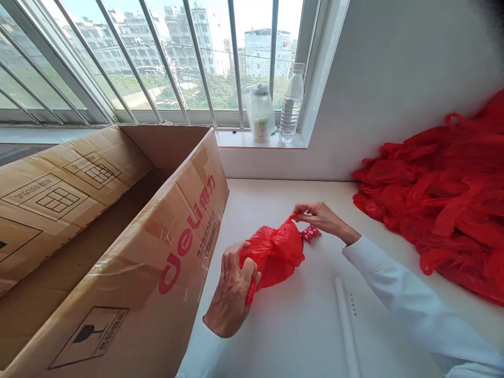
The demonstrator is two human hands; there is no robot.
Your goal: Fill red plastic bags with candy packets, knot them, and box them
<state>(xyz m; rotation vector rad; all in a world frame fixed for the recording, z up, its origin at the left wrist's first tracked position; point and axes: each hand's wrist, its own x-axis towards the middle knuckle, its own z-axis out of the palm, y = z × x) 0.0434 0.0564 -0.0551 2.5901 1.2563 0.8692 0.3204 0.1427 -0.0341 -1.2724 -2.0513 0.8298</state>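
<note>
A red plastic bag (277, 254) is held over the white table between my two hands. My left hand (232, 289) is closed around the bag's left end, with a bit of red plastic showing below the fingers. Pinched between the fingertips of my right hand (317, 216) is the bag's upper right corner. Just under that hand, a small red packet with white marks (311, 233) lies on the table beside the bag. What is inside the bag cannot be made out.
A large open cardboard box (185, 236) stands at the left. Many red bags (441, 194) are heaped at the right. The windowsill (236, 139) holds a water bottle (290, 107) and a bagged cup (260, 115). A white roll (346, 325) lies on the table.
</note>
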